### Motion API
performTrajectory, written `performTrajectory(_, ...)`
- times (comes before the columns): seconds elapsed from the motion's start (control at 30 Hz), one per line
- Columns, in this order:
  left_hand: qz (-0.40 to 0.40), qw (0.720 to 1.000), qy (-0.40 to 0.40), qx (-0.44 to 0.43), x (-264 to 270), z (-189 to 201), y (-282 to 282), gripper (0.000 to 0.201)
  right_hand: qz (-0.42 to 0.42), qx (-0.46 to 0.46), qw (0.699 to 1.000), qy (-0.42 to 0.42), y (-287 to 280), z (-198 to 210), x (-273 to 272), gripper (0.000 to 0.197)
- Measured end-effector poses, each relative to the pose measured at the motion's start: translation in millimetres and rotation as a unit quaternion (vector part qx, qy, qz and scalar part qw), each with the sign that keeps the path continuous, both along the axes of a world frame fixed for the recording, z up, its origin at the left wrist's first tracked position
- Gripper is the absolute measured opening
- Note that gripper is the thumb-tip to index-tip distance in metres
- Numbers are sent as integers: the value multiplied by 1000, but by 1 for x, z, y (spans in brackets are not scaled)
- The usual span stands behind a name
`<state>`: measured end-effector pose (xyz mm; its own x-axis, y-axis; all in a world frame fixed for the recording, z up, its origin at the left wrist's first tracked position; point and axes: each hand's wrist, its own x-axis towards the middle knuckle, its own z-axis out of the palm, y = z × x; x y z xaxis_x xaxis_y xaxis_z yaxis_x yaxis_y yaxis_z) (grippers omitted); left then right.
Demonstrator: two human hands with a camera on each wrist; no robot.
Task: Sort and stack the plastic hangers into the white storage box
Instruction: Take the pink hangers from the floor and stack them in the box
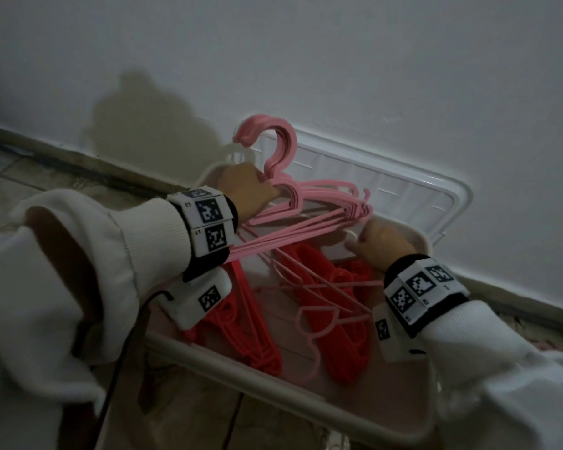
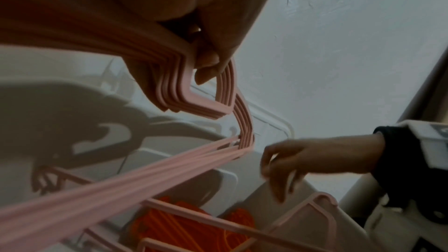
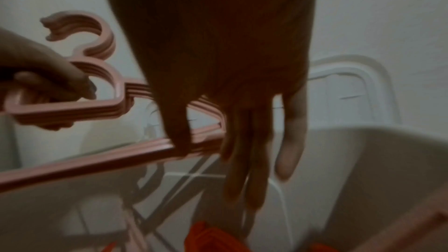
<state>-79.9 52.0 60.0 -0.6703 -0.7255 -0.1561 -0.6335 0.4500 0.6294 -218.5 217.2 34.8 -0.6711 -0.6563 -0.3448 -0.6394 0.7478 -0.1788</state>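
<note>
A bundle of several light pink hangers [image 1: 306, 219] hangs tilted above the white storage box [image 1: 273, 384]. My left hand [image 1: 251, 186] grips the bundle just below the hooks, fingers curled through the neck opening [image 2: 208, 60]. My right hand [image 1: 377, 245] is at the bundle's right end with its fingers straight and hanging down [image 3: 242, 141], brushing the pink bars [image 3: 97, 156] without closing on them. Red hangers [image 1: 348, 339] lie stacked in two piles on the box floor. A few loose pink hangers [image 1: 319, 313] lie across them.
The box's clear white lid [image 1: 403, 190] leans against the white wall right behind the box. A black cable [image 1: 117, 368] runs down from my left wrist over the tiled floor. The room is dim.
</note>
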Motion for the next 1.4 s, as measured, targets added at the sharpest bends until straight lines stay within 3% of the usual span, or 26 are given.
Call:
performTrajectory(0.1, 11, 1000, 8, -3, 2, 0, -4, 35, 114, 91, 983, -112, -9, -17, 24, 50)
performTrajectory(0.2, 9, 1000, 25, 9, 4, 5, -1, 33, 167, 79, 973, -135, -18, -41, 37, 49)
performTrajectory(0.27, 12, 999, 38, 23, 3, 8, 1, 32, 168, 29, 976, -132, -21, -46, 38, 38)
performTrajectory(0.37, 19, 998, 56, 33, 4, 12, -2, 29, 107, -50, 982, -145, -21, -39, 28, 34)
performTrajectory(0.47, 28, 995, 87, 47, 6, 16, -4, 27, 71, -126, 981, -132, -13, -38, 10, 17)
performTrajectory(0.6, 39, 987, 142, 70, 4, 25, -1, 24, 11, -210, 958, -192, -5, -36, 13, 35)
performTrajectory(0.67, 51, 982, 163, 84, 3, 29, 1, 21, 0, -220, 955, -201, -5, -37, 16, 36)
performTrajectory(0.83, 61, 976, 179, 108, 0, 29, 0, 25, 51, -131, 965, -221, 0, -41, 17, 40)
performTrajectory(0.97, 76, 970, 193, 125, 0, 28, -6, 20, 99, -162, 965, -183, 1, -11, 4, 22)
performTrajectory(1.0, 86, 967, 198, 133, 0, 27, -8, 21, 118, -154, 971, -142, 3, -3, -1, 14)
performTrajectory(1.1, 114, 958, 223, 142, -2, 26, -13, 23, 147, -73, 985, 45, 17, 12, -17, 26)
performTrajectory(1.17, 124, 947, 248, 160, -2, 29, -15, 20, 153, -51, 986, 35, 26, 18, -23, 29)
performTrajectory(1.27, 125, 937, 274, 178, -2, 32, -19, 24, 174, -72, 980, -68, 39, 25, -29, 23)
performTrajectory(1.4, 127, 937, 276, 171, -4, 31, -24, 25, 165, -83, 983, -10, 57, 47, -35, 22)
